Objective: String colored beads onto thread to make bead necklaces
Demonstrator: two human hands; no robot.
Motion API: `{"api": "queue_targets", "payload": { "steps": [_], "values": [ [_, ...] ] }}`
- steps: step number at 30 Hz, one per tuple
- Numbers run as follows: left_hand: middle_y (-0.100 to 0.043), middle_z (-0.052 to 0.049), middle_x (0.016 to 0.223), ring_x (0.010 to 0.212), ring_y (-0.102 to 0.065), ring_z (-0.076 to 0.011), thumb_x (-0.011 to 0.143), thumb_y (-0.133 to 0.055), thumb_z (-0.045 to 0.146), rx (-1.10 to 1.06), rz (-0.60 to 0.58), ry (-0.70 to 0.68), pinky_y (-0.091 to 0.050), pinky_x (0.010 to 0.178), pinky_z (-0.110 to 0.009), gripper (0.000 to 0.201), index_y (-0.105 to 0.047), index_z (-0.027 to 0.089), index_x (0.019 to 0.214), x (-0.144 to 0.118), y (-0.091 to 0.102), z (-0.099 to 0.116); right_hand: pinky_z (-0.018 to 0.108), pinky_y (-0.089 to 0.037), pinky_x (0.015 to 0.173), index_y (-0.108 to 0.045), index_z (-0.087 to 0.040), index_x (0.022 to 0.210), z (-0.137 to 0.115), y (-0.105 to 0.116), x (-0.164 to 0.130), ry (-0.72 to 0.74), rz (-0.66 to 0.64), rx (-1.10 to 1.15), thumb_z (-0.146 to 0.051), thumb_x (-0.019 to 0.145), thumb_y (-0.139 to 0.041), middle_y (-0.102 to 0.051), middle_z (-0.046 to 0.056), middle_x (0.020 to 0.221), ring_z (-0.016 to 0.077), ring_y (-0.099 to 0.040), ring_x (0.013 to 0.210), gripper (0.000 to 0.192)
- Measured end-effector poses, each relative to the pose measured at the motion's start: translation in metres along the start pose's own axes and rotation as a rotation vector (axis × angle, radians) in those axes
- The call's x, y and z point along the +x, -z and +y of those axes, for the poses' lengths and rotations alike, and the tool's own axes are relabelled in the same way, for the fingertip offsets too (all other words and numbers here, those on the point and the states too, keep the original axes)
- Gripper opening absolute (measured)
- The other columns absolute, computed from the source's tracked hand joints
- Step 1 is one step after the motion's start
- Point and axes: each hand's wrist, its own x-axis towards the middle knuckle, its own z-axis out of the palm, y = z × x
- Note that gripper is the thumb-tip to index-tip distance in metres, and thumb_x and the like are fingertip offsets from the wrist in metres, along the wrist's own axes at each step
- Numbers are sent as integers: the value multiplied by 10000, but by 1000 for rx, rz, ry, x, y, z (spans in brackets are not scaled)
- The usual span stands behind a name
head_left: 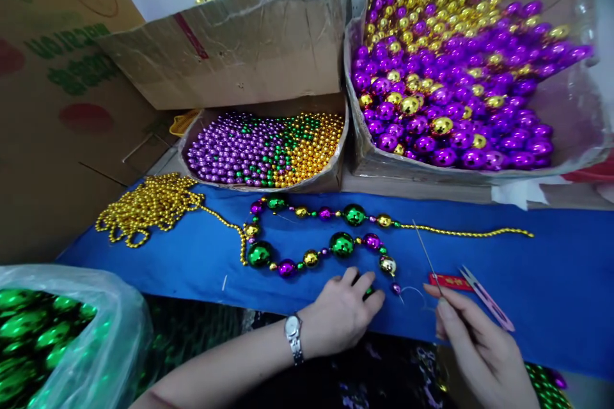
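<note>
Blue cloth [551, 294], held needle [425, 249], slanting forward-left

A blue cloth [566, 294] lies flat. At the far left is a big brown box [43, 147] with green letters and red spots. Next to it, a box [235, 67] with a tall flap holds small beads [263, 147] in purple, green and gold. A bit of a yellow basket [183, 123] peeks out by its left side. On the right, another box [570, 118] is full of bigger beads [460, 96], purple and gold. White paper [515, 193] sticks out below it. Near the bottom left, a see-through bag [122, 332] has big green balls [36, 329] inside.
</note>
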Motion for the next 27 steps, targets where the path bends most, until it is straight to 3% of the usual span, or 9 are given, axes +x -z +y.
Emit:
{"api": "queue_targets", "payload": {
  "steps": [3, 7, 12, 18, 21, 24, 27],
  "values": [
    [-391, -154, 1373, 1141, -426, -299, 863, -471, 269, -9, 56, -9, -492, 831, -443, 436, -388, 208, 1287, 1, -5, -3, 215, -534, 530, -636, -218, 1103, 7, -1, 2, 49, -13, -21, -390, 879, -514, -630, 25, 691, 152, -620, 579, 307],
    [-428, -120, 1364, 1181, -413, -308, 889, -454, 387, -61, 182, -18, -457, 897, -468, 400, -455, 218, 1251, 6, -8, -8, 229, -544, 603, -578, -215, 1151, 4, 3, 6, 3, 54, -45, -352, 922, -454, -635, 22, 745, 141, -629, 632, 294],
    [-566, -75, 1183, 1040, -509, -204, 946, -334, 241, -139, 311, -89, -440, 905, -364, 315, -522, 215, 1198, 35, 6, -22, 220, -528, 565, -569, -197, 1067, -4, 14, 14, -8, 211, 15, -333, 937, -438, -651, 23, 746, 124, -614, 616, 229],
    [-574, -71, 1170, 1019, -465, -229, 851, -473, 149, 8, 168, -263, -394, 883, -366, 378, -505, 222, 1220, 82, 24, -35, 239, -524, 613, -570, -197, 1075, -3, 30, 11, -9, 392, 46, -341, 937, -453, -626, 19, 754, 126, -610, 673, 232],
    [-624, -64, 1036, 1011, -447, -254, 811, -545, 181, 88, 112, -299, -360, 867, -394, 366, -524, 240, 1172, 98, 22, -37, 250, -512, 640, -561, -201, 1103, -1, 39, 8, -37, 433, 69, -334, 944, -451, -611, 15, 764, 123, -593, 688, 235],
    [-644, -60, 886, 994, -448, -259, 827, -544, 209, 112, 123, -314, -330, 863, -398, 283, -551, 235, 1108, 112, 15, -39, 257, -502, 640, -558, -203, 1100, 3, 44, 9, -47, 443, 133, -340, 947, -447, -597, 8, 756, 124, -580, 690, 234],
    [-641, -60, 845, 967, -459, -246, 853, -521, 225, 101, 157, -315, -319, 864, -391, 237, -562, 227, 1086, 122, 8, -42, 252, -484, 609, -566, -197, 1085, 14, 49, 15, -62, 540, 206, -365, 934, -470, -579, -3, 716, 120, -562, 649, 246]
  ]
}}
